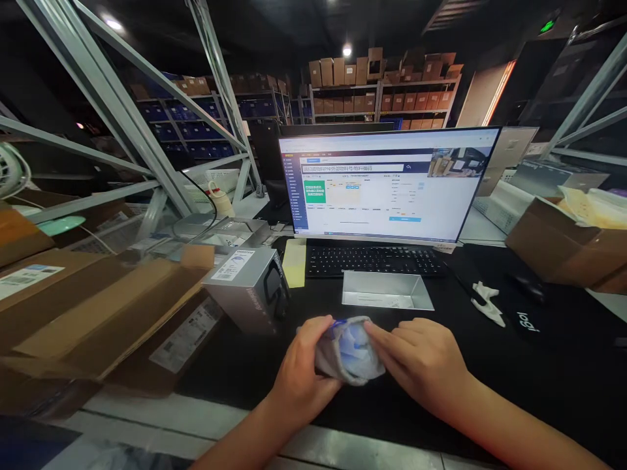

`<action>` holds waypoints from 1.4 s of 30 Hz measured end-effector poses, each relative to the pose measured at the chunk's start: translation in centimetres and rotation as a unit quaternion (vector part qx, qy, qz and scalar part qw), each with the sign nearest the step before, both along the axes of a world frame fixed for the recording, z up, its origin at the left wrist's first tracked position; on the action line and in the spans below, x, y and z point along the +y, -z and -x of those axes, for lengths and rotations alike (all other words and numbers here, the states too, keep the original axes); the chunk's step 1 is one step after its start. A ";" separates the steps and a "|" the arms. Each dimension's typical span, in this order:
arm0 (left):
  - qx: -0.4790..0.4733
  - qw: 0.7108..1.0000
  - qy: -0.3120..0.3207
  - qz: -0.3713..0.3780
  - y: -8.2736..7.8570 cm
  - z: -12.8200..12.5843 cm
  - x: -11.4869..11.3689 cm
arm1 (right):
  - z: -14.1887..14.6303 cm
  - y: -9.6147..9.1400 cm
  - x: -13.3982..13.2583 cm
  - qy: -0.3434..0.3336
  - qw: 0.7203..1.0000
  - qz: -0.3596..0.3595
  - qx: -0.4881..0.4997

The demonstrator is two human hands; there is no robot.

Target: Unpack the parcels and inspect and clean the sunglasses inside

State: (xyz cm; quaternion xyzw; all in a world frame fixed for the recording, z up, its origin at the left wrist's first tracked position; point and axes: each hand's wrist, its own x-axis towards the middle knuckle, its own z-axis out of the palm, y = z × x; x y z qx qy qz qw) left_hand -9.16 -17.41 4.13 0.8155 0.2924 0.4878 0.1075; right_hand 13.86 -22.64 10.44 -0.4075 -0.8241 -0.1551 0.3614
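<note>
Over the front of the black mat, my left hand (301, 362) is wrapped round a small grey pouch (337, 365). Its mouth is spread and faces me. Something pale blue and clear, like plastic wrapping, shows inside; what it wraps cannot be made out. My right hand (426, 356) is closed at the pouch's right side, its fingertips pinching the rim. Just beyond the hands lies a shallow silver-white box tray (353, 299). To the left stands a grey product box (245, 294) with a white label on top and a dark picture on its side.
Behind the tray are a black keyboard (372, 260) and a lit monitor (386, 189). A yellow paper (294, 264) lies by the keyboard. Open cardboard boxes stand at left (142, 346) and right (563, 241). A mouse (526, 287) and a white bone-shaped piece (488, 303) rest on the right.
</note>
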 end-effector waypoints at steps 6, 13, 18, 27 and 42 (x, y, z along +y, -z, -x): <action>0.033 0.999 -0.025 0.015 -0.7 -0.1 -0.3 | 0.5 -0.3 -0.4 -0.033 0.996 -0.002 0.078; 0.051 0.998 0.023 0.000 -1.0 -0.3 -0.1 | 0.2 0.2 0.5 0.057 0.997 -0.035 -0.028; 0.112 0.984 0.121 -0.062 -1.7 -0.3 -0.1 | 0.0 1.2 0.4 -0.021 0.995 0.095 -0.007; -0.011 0.997 0.038 0.066 -1.7 0.3 0.6 | -2.7 2.7 2.5 -0.028 0.980 0.105 0.168; -0.416 0.741 0.084 0.520 -2.8 -0.4 3.1 | -3.8 -0.8 3.4 -0.041 0.889 0.279 0.361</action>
